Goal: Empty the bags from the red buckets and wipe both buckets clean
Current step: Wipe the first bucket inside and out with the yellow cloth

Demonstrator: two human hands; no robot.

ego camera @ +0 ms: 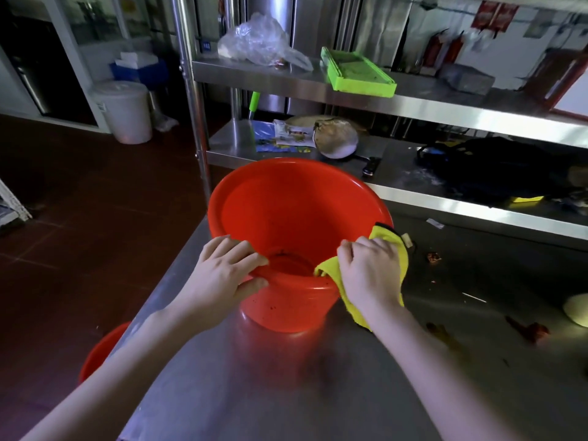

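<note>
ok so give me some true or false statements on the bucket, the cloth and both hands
1. The red bucket rests on the steel table. True.
2. The right hand holds a blue cloth. False: the cloth is yellow.
3. The left hand grips the bucket's rim. True.
4. A bag lines this bucket. False: its inside is bare.
5. The second red bucket sits on a shelf. False: it is low down, left of the table.
</note>
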